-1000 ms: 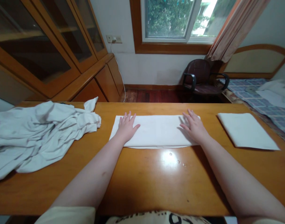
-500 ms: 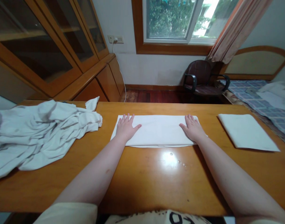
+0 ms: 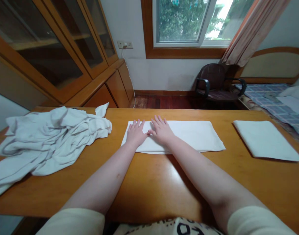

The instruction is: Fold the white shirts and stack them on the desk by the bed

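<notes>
A white cloth folded into a long flat strip (image 3: 193, 135) lies across the wooden table in front of me. My left hand (image 3: 136, 133) rests flat on its left end, fingers spread. Close beside it, my right hand (image 3: 161, 130) lies flat on the same cloth, left of its middle, with the fingers apart. The two thumbs nearly meet. Neither hand grips anything. The cloth's layered near edge shows below my hands, and its right end is uncovered.
On the left of the table (image 3: 149, 186) lies a crumpled heap of white cloth (image 3: 63, 137). A folded white cloth (image 3: 267, 138) sits at the right. Beyond the table stand a glass-fronted cabinet (image 3: 90, 75), a dark armchair (image 3: 213, 81) and a bed (image 3: 267, 93).
My right hand has slid left from the right end of the folded cloth to beside my left hand. My left hand stays at the left end. The view has shifted slightly.
</notes>
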`<move>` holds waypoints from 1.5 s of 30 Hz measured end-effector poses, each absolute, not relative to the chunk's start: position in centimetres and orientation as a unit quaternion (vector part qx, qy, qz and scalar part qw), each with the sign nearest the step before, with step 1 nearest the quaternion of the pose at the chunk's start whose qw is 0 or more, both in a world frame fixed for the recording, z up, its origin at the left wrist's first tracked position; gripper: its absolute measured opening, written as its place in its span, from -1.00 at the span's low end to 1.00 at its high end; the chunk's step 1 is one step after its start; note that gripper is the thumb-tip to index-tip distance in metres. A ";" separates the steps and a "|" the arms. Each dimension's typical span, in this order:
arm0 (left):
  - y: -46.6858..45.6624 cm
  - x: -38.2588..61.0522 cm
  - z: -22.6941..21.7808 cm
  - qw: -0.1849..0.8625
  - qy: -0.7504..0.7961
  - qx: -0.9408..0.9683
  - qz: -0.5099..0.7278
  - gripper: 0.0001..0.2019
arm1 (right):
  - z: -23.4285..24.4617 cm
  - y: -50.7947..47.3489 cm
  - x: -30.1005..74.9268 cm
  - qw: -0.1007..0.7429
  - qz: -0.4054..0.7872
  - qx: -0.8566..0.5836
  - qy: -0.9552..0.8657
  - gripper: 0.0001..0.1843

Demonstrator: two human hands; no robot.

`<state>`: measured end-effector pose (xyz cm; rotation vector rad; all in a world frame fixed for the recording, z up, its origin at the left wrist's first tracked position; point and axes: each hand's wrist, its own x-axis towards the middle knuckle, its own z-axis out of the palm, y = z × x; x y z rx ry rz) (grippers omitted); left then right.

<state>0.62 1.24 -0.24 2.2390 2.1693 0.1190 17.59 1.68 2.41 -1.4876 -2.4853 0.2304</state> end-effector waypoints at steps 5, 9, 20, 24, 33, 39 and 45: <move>1.3 0.4 -0.4 0.013 0.698 0.715 0.042 -0.13 | 0.6 2.4 18.4 0.092 0.070 -0.532 -0.839 -0.27; 1.2 0.3 -0.4 0.017 0.694 0.718 0.043 -0.12 | 0.1 2.4 23.1 0.072 0.066 -0.589 -0.802 -0.29; 0.9 0.5 0.0 0.019 0.694 0.719 0.032 -0.15 | -0.7 1.5 36.8 0.041 0.014 -0.742 -0.669 -0.27; 1.4 0.2 0.2 0.034 0.697 0.715 0.028 -0.17 | -0.6 1.2 37.2 0.041 0.015 -0.758 -0.651 -0.24; 2.5 14.5 3.1 0.069 0.568 0.813 0.111 -0.41 | -0.5 1.3 36.9 0.037 0.017 -0.759 -0.650 -0.26; 1.8 22.8 0.9 0.127 0.480 0.864 0.082 -0.46 | -0.4 1.4 37.0 0.044 0.029 -0.758 -0.650 -0.33; 2.6 17.3 -0.3 0.096 0.522 0.843 0.081 -0.30 | -0.4 1.4 37.0 0.043 0.032 -0.760 -0.647 -0.31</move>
